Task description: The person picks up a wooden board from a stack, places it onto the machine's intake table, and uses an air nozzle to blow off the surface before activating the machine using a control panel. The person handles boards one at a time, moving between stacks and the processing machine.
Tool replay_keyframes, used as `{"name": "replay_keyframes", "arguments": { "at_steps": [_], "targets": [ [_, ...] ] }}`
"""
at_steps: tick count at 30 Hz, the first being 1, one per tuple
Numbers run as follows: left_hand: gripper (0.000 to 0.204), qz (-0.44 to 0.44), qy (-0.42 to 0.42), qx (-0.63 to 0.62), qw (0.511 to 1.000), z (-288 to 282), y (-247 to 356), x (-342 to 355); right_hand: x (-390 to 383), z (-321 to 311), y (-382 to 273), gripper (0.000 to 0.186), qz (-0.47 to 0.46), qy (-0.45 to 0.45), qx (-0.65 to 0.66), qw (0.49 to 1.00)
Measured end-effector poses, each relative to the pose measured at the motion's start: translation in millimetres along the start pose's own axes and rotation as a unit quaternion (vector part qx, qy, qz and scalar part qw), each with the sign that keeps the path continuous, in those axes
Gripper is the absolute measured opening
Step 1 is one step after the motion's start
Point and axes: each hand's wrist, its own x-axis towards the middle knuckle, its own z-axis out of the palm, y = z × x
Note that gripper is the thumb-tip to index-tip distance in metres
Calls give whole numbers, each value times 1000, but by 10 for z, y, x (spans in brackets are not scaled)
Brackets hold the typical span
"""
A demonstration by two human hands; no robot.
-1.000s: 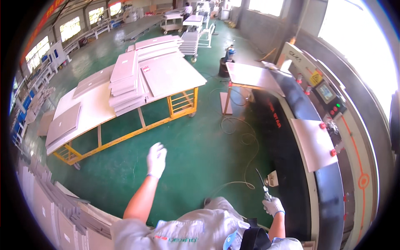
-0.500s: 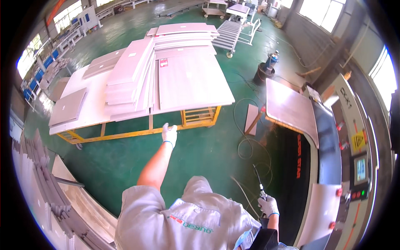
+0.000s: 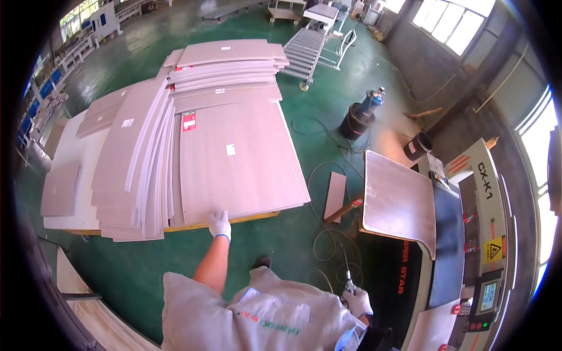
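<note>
My left hand [image 3: 220, 224], in a white glove, is at the near edge of a large pale pinkish panel [image 3: 249, 169]. Its bent fingers close over that edge; the thumb's underside is hidden. This panel lies flat on top of a stack and carries a small white label [image 3: 230, 150] and a red-and-white label [image 3: 188, 121]. My right hand [image 3: 357, 302], gloved as well, is wrapped round an air blow gun [image 3: 350, 284] with a long thin nozzle, held low at my right side above the floor.
More panels [image 3: 132, 140] lie fanned out left of it, and others [image 3: 225, 58] behind. On the right stands a machine [image 3: 489, 187] with a curved-edged board [image 3: 401, 199] before it. A thin hose [image 3: 314, 245] loops over the green floor. Farther off are a black bucket [image 3: 351, 123] and a roller conveyor [image 3: 304, 50].
I have come closer to the panel stack. My left hand, earlier in the air short of the stack, is now at the panel's near edge. My right hand still holds the air blow gun.
</note>
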Motion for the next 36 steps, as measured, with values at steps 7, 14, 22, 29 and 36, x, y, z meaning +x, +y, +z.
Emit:
{"name": "replay_keyframes", "arguments": {
  "at_steps": [7, 14, 22, 29, 36],
  "targets": [
    [47, -317, 237, -358, 846, -690, -127, 717, 625, -119, -1126, 12, -50, -4, -28, 998],
    [30, -304, 107, -583, 746, -704, -587, 468, 1277, -137, -1357, 16, -67, -50, -77, 994],
    [24, -271, -50, -606, 746, -310, -199, -1042, 1703, 218, -2081, 17, -121, -57, -78, 988],
    [26, -149, -132, -364, 910, -1015, 373, -1522, 2209, 919, -2613, 31, -330, -2, -214, 919],
    [23, -44, -13, -321, 946, -2247, 1391, -1787, 2181, 1737, -2585, 37, -403, -155, -136, 892]
  ]
}}
